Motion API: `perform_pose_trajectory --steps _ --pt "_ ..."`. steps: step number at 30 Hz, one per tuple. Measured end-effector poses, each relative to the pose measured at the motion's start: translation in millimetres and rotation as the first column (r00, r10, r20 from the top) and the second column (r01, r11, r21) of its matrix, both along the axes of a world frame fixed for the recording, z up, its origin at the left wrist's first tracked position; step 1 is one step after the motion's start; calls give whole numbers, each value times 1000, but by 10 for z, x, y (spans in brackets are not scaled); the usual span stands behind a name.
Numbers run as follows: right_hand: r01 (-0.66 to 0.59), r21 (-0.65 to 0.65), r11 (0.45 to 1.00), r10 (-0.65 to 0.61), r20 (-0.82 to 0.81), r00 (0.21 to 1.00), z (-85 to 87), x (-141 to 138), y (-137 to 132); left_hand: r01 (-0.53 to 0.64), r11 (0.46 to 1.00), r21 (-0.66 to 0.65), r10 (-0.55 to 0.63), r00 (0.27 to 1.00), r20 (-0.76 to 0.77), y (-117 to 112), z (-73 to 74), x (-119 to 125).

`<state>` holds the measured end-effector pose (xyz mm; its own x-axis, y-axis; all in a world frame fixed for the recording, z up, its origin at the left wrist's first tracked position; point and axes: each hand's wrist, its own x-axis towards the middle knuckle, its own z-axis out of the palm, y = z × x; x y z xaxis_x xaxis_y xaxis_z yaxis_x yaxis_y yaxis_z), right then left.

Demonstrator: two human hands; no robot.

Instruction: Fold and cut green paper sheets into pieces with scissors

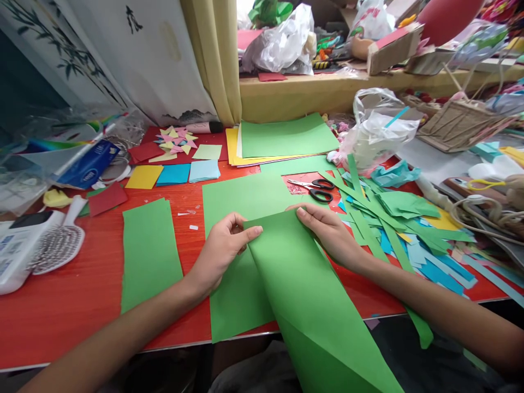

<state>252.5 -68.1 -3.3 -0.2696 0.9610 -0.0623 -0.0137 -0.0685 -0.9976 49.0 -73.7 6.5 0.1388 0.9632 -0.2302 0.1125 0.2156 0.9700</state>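
1. Lying flat at the left of the red table (61,305), a green paper strip (149,251) is left untouched.
2. The folded green sheet (298,284) is pinched at its top edge by the left hand (221,251).
3. Its right corner is pressed down by the right hand (327,229).
4. Scissors (317,188) are seen beyond, near green offcuts (388,213).
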Motion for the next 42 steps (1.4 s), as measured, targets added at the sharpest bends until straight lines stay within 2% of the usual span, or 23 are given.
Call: perform_pose_trajectory --steps 5,11,14,19,22,28,30,33,35,37,39,42 --pt "-2 41 999 -3 131 991 0 1 18 -39 995 95 44 998 -43 10 -30 -15" --pt "22 216 976 -98 348 932 -28 36 77 -29 989 147 31 999 -8 21 -33 -34" --pt "2 255 967 -99 370 924 -28 45 94 -59 980 187 64 998 -16 24 -27 -44" --pt "-3 235 972 -83 354 932 -10 53 93 -125 944 305 153 986 -71 18 -12 -55" --pt "15 229 973 -96 348 933 -17 63 91 -133 942 309 164 984 -76 34 -1 -55" --pt "10 201 979 -75 315 946 -2 43 90 35 987 154 -12 989 -149 111 -4 -65" --pt "3 131 991 -39 274 961 28 30 88 34 987 159 -8 987 -158 125 -15 -81" --pt "-42 -22 999 46 230 972 61 31 97 -25 971 237 67 983 -170 144 -16 -118" --pt "-68 -62 996 80 234 969 60 47 114 2 963 271 62 971 -229 166 -1 -144" --pt "-121 -81 989 136 226 965 43 66 129 97 967 237 -23 955 -296 196 24 -164" --pt "-225 -102 969 243 228 943 25 75 129 225 959 171 -159 929 -334 221 48 -171" --pt "-407 -76 910 408 337 848 11 56 93 386 914 126 -316 872 -374 219 70 -155"
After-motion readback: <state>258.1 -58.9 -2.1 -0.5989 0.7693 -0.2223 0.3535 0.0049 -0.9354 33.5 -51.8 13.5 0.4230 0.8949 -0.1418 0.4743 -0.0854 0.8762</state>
